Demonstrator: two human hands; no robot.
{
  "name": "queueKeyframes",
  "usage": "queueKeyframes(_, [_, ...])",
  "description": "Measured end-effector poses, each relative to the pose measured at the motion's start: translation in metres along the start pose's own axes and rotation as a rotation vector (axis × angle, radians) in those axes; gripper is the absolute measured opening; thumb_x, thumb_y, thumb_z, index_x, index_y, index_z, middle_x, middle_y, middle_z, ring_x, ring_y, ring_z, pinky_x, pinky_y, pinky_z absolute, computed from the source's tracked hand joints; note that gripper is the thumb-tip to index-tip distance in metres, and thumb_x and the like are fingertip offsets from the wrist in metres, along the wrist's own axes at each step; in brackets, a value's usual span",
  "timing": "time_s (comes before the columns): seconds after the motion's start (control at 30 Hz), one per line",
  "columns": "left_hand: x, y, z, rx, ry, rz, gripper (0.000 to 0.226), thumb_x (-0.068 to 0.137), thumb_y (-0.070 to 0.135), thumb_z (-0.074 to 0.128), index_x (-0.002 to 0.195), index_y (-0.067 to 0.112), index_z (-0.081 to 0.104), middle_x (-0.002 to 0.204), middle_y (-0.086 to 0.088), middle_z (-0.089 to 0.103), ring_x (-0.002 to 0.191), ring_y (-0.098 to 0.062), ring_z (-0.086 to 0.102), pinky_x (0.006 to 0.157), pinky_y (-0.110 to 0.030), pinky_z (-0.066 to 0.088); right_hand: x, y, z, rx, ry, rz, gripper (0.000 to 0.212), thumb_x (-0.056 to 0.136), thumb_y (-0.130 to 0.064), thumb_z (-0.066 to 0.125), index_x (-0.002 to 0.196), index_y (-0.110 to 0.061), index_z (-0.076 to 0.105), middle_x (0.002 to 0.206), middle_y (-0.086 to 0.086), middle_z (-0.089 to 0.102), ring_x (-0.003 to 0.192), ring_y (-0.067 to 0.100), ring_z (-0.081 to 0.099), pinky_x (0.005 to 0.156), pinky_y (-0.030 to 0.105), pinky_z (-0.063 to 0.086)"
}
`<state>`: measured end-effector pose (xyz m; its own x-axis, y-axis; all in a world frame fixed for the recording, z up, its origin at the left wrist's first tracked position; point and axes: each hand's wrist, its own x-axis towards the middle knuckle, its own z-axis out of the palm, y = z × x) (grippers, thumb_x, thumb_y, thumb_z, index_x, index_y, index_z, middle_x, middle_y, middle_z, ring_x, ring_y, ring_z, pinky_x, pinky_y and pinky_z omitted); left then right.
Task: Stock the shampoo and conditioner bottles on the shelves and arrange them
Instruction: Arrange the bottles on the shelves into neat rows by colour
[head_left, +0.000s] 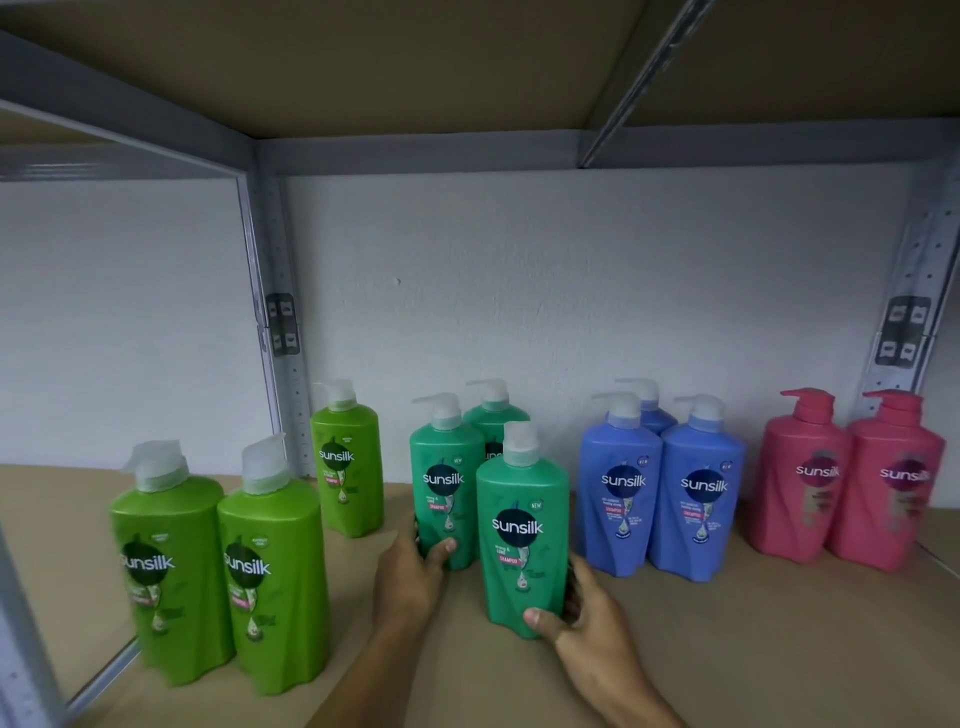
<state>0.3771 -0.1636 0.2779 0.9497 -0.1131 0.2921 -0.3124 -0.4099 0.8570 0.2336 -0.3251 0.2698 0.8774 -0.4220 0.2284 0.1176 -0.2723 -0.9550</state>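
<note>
The right hand (582, 613) grips the front teal-green bottle (522, 540) low on its body, thumb across the front near the base and fingers curled round the right side; the bottle stands upright on the brown shelf board (727, 649). The left hand (410, 566) grips a second teal-green bottle (445, 483) near its base, thumb on the front, fingers wrapped round the left side. This second bottle stands upright, just behind and to the left of the first. A third teal-green bottle (496, 415) stands behind these two, largely hidden by them. All three carry white pump caps and a dark round "sunsilk" label. To the left, two lime-green bottles (218, 571) stand side by side, touching, near the front edge of the shelf; a third lime-green bottle (347, 462) stands farther back, close to the grey upright post (275, 322). To the right of the teal group, three blue bottles (662, 488) stand together, two in front and one behind. Farther right, two pink bottles (847, 478) with pink pumps stand side by side, touching, near the right post. A white wall (571, 270) closes the back of the shelf, and the underside of the upper shelf board (363, 62) spans the top of the view on grey metal rails.
</note>
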Motion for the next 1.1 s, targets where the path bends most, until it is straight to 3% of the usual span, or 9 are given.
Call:
queueKeyframes(0.13, [-0.009,0.001,-0.004,-0.01,-0.04,-0.007,0.049,0.082,0.023,0.073,0.127,0.017,0.054,0.123,-0.001,0.065,0.11,-0.018,0.062,0.087,-0.024,0.046,-0.002,-0.001,0.001,-0.045,0.01,-0.002,0.068,0.067,-0.006,0.077,0.116,-0.045,0.052,0.108,-0.022,0.069,0.102,0.003,0.066,0.093,0.03,0.052])
queueKeyframes(0.27, [-0.038,0.005,-0.019,0.105,-0.041,-0.08,0.062,0.086,0.019,0.066,0.141,0.01,0.04,0.137,-0.01,0.054,0.122,-0.026,0.055,0.101,-0.033,0.044,-0.011,-0.01,0.001,-0.092,0.025,0.004,0.06,0.066,-0.013,0.078,0.11,-0.043,0.053,0.104,-0.02,0.07,0.096,0.001,0.066,0.092,0.034,0.053])
queueKeyframes(0.47, [-0.096,0.015,-0.047,-0.02,-0.114,-0.099,0.046,0.085,0.004,0.063,0.13,0.001,0.052,0.128,-0.013,0.06,0.116,-0.022,0.058,0.101,-0.031,0.044,-0.035,-0.019,-0.001,-0.126,0.023,0.022,0.061,0.064,-0.018,0.08,0.108,-0.047,0.05,0.105,-0.018,0.069,0.098,0.003,0.066,0.092,0.035,0.053])
queueKeyframes(0.57, [-0.124,0.039,-0.06,-0.112,-0.084,-0.056,0.036,0.088,0.011,0.065,0.122,0.001,0.059,0.12,-0.007,0.065,0.107,-0.017,0.061,0.095,-0.028,0.045,-0.053,-0.024,-0.005,-0.133,0.019,0.017,0.066,0.067,-0.012,0.081,0.117,-0.039,0.048,0.109,-0.015,0.068,0.103,0.006,0.064,0.094,0.034,0.051])
queueKeyframes(0.7, [-0.149,0.101,-0.073,-0.123,0.167,0.18,0.023,0.091,0.023,0.062,0.104,0.007,0.071,0.096,0.003,0.071,0.092,-0.014,0.067,0.086,-0.03,0.052,-0.077,-0.029,-0.012,-0.105,-0.026,0.026,0.069,0.069,-0.015,0.08,0.128,-0.032,0.048,0.113,-0.015,0.067,0.105,0.006,0.063,0.096,0.036,0.051])
queueKeyframes(0.8, [-0.154,0.154,-0.077,-0.118,0.159,0.314,0.035,0.091,0.035,0.061,0.113,0.009,0.068,0.102,0.004,0.07,0.093,-0.008,0.065,0.086,-0.03,0.054,-0.089,-0.034,-0.018,-0.099,-0.037,0.029,0.065,0.07,-0.013,0.079,0.124,-0.035,0.05,0.112,-0.015,0.068,0.104,0.005,0.063,0.095,0.034,0.051])
queueKeyframes(0.9, [-0.153,0.187,-0.074,0.01,0.141,0.35,0.058,0.086,0.056,0.059,0.123,0.012,0.062,0.115,-0.002,0.069,0.104,-0.016,0.064,0.091,-0.032,0.051,-0.094,-0.038,-0.022,-0.108,-0.054,0.035,0.063,0.072,-0.011,0.079,0.12,-0.036,0.049,0.111,-0.015,0.067,0.105,0.006,0.063,0.095,0.03,0.05])
queueKeyframes(0.97, [-0.152,0.198,-0.071,0.075,0.154,0.356,0.064,0.083,0.06,0.06,0.126,0.013,0.061,0.117,-0.005,0.068,0.109,-0.02,0.062,0.091,-0.032,0.046,-0.096,-0.039,-0.024,-0.109,-0.062,0.039,0.063,0.072,-0.01,0.079,0.122,-0.033,0.049,0.111,-0.014,0.066,0.105,0.006,0.062,0.094,0.028,0.05])
queueKeyframes(1.1, [-0.143,0.204,-0.064,0.039,0.156,0.35,0.062,0.082,0.057,0.063,0.122,0.01,0.063,0.109,-0.006,0.071,0.098,-0.016,0.066,0.086,-0.03,0.051,-0.098,-0.04,-0.028,-0.103,-0.07,0.04,0.063,0.072,-0.01,0.08,0.121,-0.033,0.048,0.111,-0.013,0.066,0.103,0.004,0.062,0.093,0.027,0.051])
